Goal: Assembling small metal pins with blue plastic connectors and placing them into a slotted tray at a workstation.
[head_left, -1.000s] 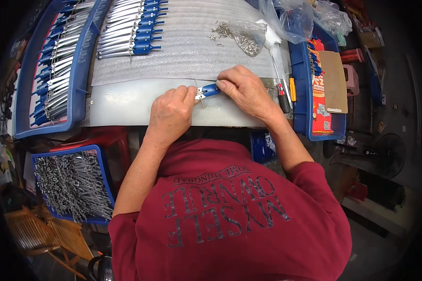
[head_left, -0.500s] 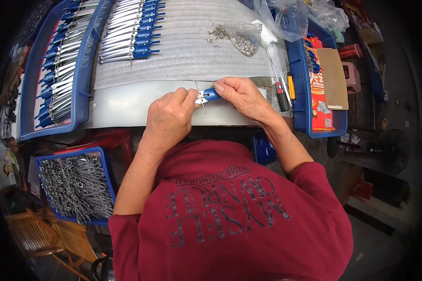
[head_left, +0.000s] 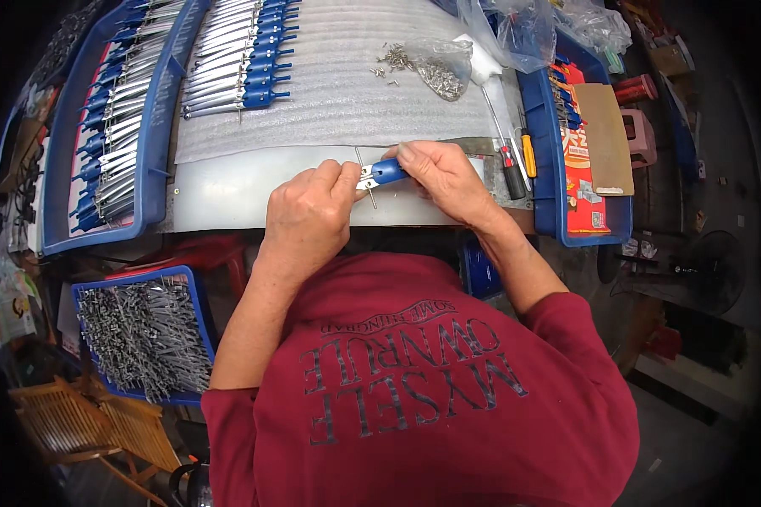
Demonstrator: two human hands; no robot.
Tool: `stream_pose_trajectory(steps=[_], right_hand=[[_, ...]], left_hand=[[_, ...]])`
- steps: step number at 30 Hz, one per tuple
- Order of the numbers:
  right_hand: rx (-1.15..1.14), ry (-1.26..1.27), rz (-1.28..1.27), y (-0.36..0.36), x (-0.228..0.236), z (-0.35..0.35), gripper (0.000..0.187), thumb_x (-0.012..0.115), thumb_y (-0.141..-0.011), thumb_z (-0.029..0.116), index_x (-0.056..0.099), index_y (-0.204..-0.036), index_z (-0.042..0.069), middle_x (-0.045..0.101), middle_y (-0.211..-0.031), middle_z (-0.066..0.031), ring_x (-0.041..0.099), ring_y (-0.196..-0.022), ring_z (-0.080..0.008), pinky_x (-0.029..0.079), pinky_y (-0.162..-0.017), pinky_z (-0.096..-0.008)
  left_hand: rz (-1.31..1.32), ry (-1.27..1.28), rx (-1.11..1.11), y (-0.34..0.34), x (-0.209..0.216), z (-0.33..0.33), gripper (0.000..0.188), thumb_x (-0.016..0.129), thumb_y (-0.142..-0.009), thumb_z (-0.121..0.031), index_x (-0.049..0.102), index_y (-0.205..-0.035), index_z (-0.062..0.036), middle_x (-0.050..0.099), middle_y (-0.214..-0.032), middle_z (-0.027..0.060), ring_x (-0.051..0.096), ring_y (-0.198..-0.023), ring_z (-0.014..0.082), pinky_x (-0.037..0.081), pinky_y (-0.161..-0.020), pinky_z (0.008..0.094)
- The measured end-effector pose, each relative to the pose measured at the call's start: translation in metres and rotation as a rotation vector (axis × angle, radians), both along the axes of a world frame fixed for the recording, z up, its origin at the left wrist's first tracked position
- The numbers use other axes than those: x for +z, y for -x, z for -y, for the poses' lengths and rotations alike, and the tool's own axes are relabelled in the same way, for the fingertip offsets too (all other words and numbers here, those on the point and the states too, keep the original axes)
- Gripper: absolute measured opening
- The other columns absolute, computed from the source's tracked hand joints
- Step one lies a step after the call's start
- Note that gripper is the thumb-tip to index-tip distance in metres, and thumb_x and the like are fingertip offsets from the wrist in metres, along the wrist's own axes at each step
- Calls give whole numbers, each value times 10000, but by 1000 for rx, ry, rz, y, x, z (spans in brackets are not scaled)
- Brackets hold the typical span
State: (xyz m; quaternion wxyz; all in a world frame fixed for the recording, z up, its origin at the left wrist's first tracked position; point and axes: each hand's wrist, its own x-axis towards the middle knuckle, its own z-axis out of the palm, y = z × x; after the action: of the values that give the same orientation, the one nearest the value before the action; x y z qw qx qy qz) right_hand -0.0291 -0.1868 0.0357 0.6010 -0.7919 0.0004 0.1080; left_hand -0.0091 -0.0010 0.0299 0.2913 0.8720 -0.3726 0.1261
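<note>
Above the metal plate (head_left: pixel 228 196) at the table's near edge, a blue-and-silver metal part (head_left: pixel 388 172) is held between both hands. My left hand (head_left: pixel 311 203) is closed round its silver end, hiding most of that side. At the blue end, my right hand (head_left: pixel 450 182) grips with thumb and fingers. A thin metal rod (head_left: pixel 372 199) crosses the part beside my left fingers and sticks out on both sides. Similar blue-and-silver parts (head_left: pixel 258 80) lie in a row on the foam sheet (head_left: pixel 334 93) beyond my left hand.
Left stands a blue tray (head_left: pixel 154 165) of similar parts; below it, a blue bin (head_left: pixel 196 308) of dark metal pieces. A bag of small silver fasteners (head_left: pixel 441 78) lies on the foam. Red-black (head_left: pixel 512 173) and yellow-handled (head_left: pixel 528 156) screwdrivers lie beside the right-hand blue tray (head_left: pixel 550 198).
My right thumb and fingers have shifted slightly to the right along the part, showing more of its blue surface. Both hands still hold it. The whole view has shifted a little.
</note>
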Motion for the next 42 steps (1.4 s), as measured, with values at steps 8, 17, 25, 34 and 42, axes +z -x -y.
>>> stream_pose_trajectory(steps=[8, 17, 25, 34, 42], right_hand=[[128, 28, 99, -1, -2, 6, 230, 501, -856, 188, 580, -904, -23, 521, -686, 13, 464, -647, -75, 385, -582, -217], [51, 135, 119, 1, -7, 3, 203, 504, -852, 185, 538, -866, -15, 525, -733, 1, 457, -701, -72, 395, -628, -232], [179, -69, -38, -1, 5, 9, 193, 526, -840, 173, 557, -908, -4, 531, -774, 17, 453, -726, -47, 385, -648, -200], [28, 65, 93, 4, -13, 1, 206, 501, -858, 190, 557, -894, -5, 502, -701, 17, 430, -651, -43, 365, -581, -190], [52, -94, -79, -2, 0, 3, 226, 484, -868, 216, 561, -886, 4, 419, -612, 58, 323, -538, -12, 265, -466, -172]], left_hand=[[-54, 32, -62, -4, 1, -5, 181, 598, -683, -84, 511, -838, -49, 452, -646, 77, 509, -552, 244, 405, -455, 350], [85, -90, 0, 1, 2, -1, 149, 590, -699, -122, 499, -795, -53, 444, -647, 52, 509, -534, 194, 421, -450, 316], [-75, 24, -95, -4, 2, -7, 234, 605, -660, -53, 520, -877, -35, 454, -648, 92, 503, -565, 265, 398, -469, 363], [62, -94, -7, 2, 0, -2, 145, 579, -710, -119, 496, -812, -56, 435, -645, 64, 508, -542, 212, 416, -450, 332], [-16, -22, -27, -2, -1, -3, 196, 608, -692, -116, 501, -842, -48, 452, -643, 68, 515, -544, 224, 413, -453, 350]])
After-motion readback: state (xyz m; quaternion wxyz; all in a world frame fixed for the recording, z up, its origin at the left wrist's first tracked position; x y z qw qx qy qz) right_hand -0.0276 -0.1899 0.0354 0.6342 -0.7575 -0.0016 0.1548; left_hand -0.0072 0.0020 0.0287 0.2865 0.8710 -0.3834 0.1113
